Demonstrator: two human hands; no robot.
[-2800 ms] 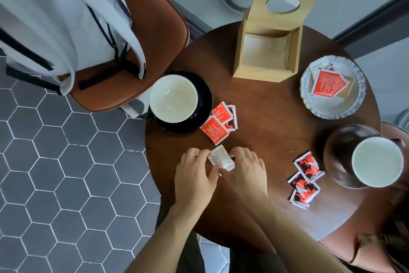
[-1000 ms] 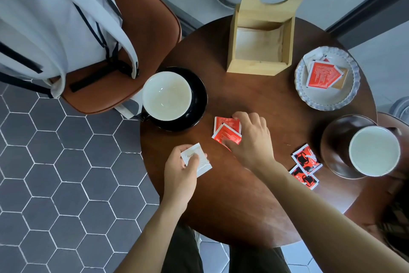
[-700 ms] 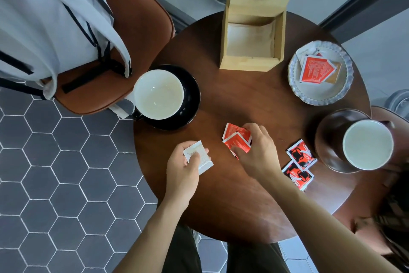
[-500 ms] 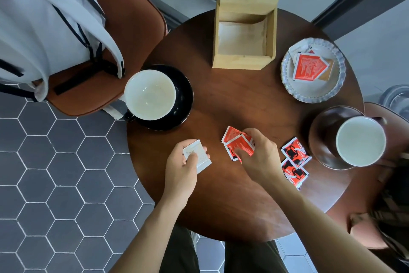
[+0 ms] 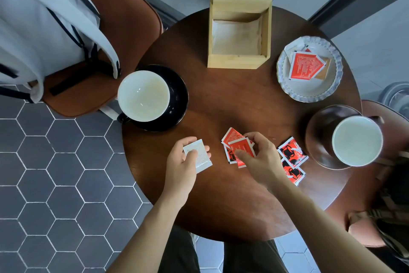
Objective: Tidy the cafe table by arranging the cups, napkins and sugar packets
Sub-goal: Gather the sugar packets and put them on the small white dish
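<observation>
My left hand [image 5: 181, 166] holds a white sugar packet [image 5: 200, 157] above the round wooden table [image 5: 232, 104]. My right hand [image 5: 263, 160] pinches a small bunch of red sugar packets [image 5: 238, 144] near the table's middle front. Two more red-and-black packets [image 5: 292, 157] lie just right of that hand. A white cup [image 5: 143, 95] sits on a black saucer [image 5: 179, 95] at the left. Another white cup [image 5: 357, 140] stands on a brown saucer [image 5: 321, 133] at the right. A scalloped white dish [image 5: 309, 93] at the back right holds a red packet [image 5: 305, 66] and others.
A wooden napkin box [image 5: 240, 60] with napkins inside stands at the table's back. A brown chair [image 5: 132, 29] with a grey-white backpack [image 5: 33, 25] is at the left. Another brown seat [image 5: 376, 206] is at the right. Grey hexagon tiles cover the floor.
My right hand left the white packet to my left hand, reached to the red packets beside the black saucer, gathered them and drew them right toward the red-and-black packets.
</observation>
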